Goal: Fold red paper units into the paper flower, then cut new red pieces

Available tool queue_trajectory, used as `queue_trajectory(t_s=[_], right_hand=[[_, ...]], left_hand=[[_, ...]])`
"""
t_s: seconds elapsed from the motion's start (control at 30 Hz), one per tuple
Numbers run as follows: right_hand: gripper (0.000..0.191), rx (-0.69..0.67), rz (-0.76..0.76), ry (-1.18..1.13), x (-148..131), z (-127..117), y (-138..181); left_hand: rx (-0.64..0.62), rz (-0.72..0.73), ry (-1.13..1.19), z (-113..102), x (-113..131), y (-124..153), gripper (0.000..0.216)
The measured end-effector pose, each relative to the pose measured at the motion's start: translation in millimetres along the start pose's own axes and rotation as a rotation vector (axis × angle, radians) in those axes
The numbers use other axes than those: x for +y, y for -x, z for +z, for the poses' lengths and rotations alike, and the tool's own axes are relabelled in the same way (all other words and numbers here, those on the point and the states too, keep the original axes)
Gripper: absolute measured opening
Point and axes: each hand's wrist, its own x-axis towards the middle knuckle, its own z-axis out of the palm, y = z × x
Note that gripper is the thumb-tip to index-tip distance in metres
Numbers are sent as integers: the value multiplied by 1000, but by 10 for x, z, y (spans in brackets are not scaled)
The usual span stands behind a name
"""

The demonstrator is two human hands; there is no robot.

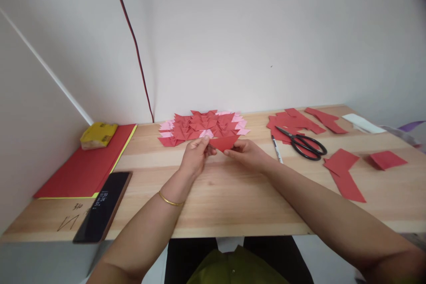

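Between my two hands is a piece of red paper (223, 143) folded into a triangle, its long edge up and its point toward me. My left hand (197, 153) pinches its left corner between thumb and fingers. At the right corner, my right hand (246, 154) grips the paper, thumb in front. Just behind the hands, several folded red paper pieces (189, 125) lie in overlapping rows, with folded pink pieces (242, 123) among them and at both sides.
Black-handled scissors (308, 146) rest on red paper scraps (293, 120) at the right, beside a pen (277, 148). More red paper (346, 177) lies nearer. At left are red sheets (83, 164), a yellow packet (99, 135) and a phone (103, 206) by the front edge.
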Motion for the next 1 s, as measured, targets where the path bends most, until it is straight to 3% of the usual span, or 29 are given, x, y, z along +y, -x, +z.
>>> queue_trajectory(t_s=[0.13, 0.33, 0.57, 0.73, 0.87, 1.0], right_hand=[[33, 32, 37, 40, -1, 3, 7], [27, 19, -8, 33, -18, 36, 4], [25, 251, -34, 138, -9, -73, -10], [16, 263, -148, 281, -63, -55, -11], [8, 260, -273, 356, -107, 30, -8], [8, 242, -280, 374, -112, 94, -4]], left_hand=[[-66, 1, 10, 1, 2, 16, 37], [-67, 33, -270, -11, -85, 24, 23], [-55, 82, -432, -30, -9, 28, 22], [-98, 151, -382, 18, 56, 58, 21], [-124, 199, -529, 57, 69, 102, 17], [-176, 268, -647, 82, 78, 140, 16]])
